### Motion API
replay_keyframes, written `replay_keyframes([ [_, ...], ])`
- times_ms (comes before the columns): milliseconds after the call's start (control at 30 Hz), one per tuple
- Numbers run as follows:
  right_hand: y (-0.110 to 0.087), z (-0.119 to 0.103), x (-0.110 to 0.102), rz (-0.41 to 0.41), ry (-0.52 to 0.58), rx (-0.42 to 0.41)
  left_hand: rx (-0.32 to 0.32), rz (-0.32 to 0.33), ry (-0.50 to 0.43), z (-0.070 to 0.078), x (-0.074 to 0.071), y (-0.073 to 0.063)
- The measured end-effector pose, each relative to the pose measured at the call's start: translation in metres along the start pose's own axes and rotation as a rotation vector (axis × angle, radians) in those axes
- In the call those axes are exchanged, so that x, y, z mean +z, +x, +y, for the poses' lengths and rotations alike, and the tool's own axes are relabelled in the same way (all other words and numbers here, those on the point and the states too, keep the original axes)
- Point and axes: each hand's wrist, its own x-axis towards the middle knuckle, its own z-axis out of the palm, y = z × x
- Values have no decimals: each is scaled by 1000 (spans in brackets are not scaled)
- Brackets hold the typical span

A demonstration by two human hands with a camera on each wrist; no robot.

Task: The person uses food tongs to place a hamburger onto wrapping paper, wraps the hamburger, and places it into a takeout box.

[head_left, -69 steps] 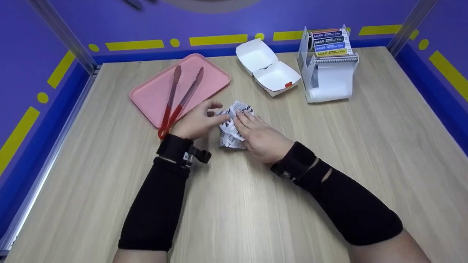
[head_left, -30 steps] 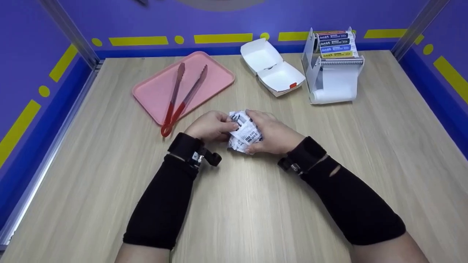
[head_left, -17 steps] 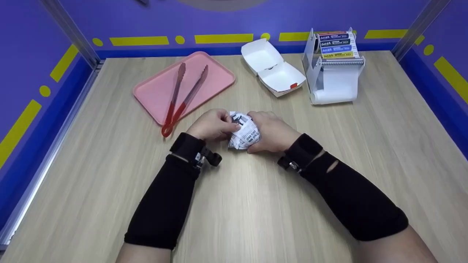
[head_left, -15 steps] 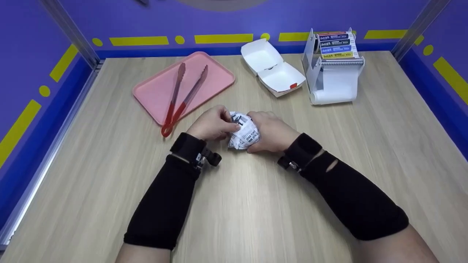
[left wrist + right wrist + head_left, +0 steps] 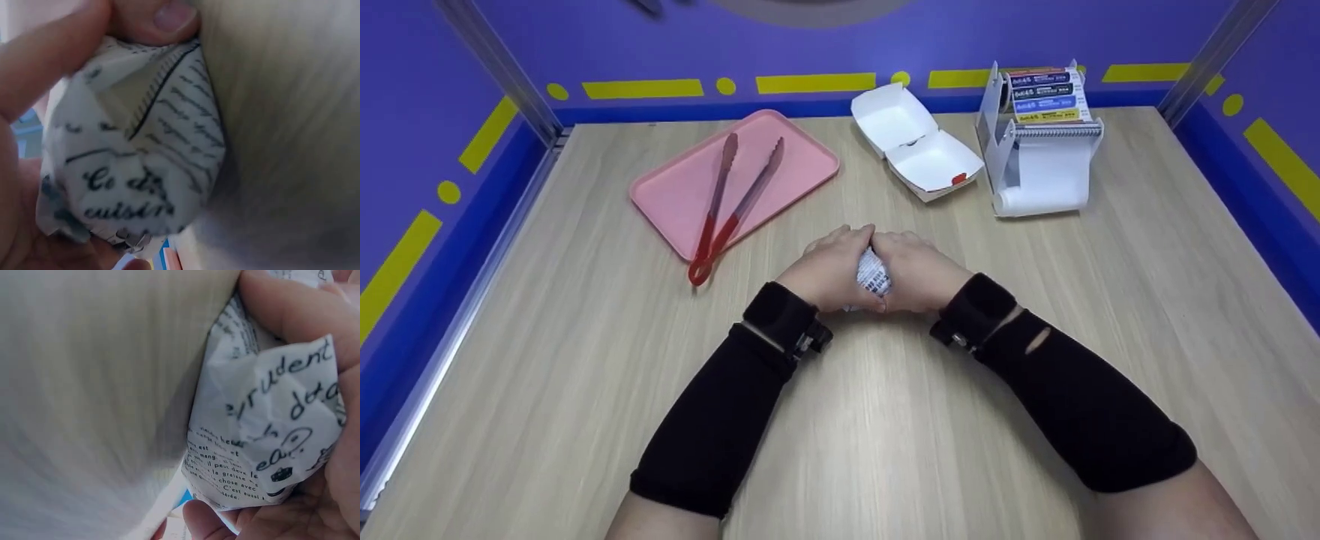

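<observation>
Between my two hands sits a small bundle wrapped in white printed paper [image 5: 874,273], near the middle of the table. My left hand [image 5: 829,271] curls round its left side, thumb along the near edge. From the right, my right hand [image 5: 921,271] grips it the same way, and the thumbs nearly meet in front. In the left wrist view the paper bundle [image 5: 140,152] shows folded, creased ends with black script. Loose corners of the wrapping [image 5: 270,416] show in the right wrist view, against the palm. What lies inside the paper is hidden.
A pink tray [image 5: 667,199] at the back left carries red-handled tongs [image 5: 712,225]. Behind the hands stands a white carton [image 5: 934,161] with its lid flipped back. To its right is a white dispenser [image 5: 1054,161] with colored label rolls. Purple walls [image 5: 810,45] enclose the table.
My left hand has gone from pinching the paper's left edge to wrapping round the bundle's side, moving right toward the right hand. Earlier, the right hand pressed flat on the paper; now it grips the side.
</observation>
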Motion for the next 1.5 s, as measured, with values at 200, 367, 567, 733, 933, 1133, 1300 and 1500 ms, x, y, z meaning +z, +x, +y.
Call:
replay_keyframes([
  [200, -2, 0, -4, -39, 27, 29, 0, -39, 37, 0, 2, 3],
  [367, -3, 2, -6, -78, 7, 37, 31, -28, 40, -3, 4, 3],
  [567, -3, 7, -8, -111, 40, 43, 72, 21, 38, -6, 7, 4],
  [733, -9, 15, -10, -156, 84, 73, 69, 18, 56, -7, 9, 4],
  [933, -21, 31, -17, -199, 112, 97, 42, 4, 43, -7, 8, 4],
  [1133, -28, 49, -38, -6, 264, 146, 12, 4, 27, -8, 7, 1],
  [1300, -35, 73, -55, 432, 475, 294, 2, 1, 29, -7, 7, 1],
  [1500, -55, 118, -69, 820, 546, 614, 19, -1, 49, -6, 7, 1],
])
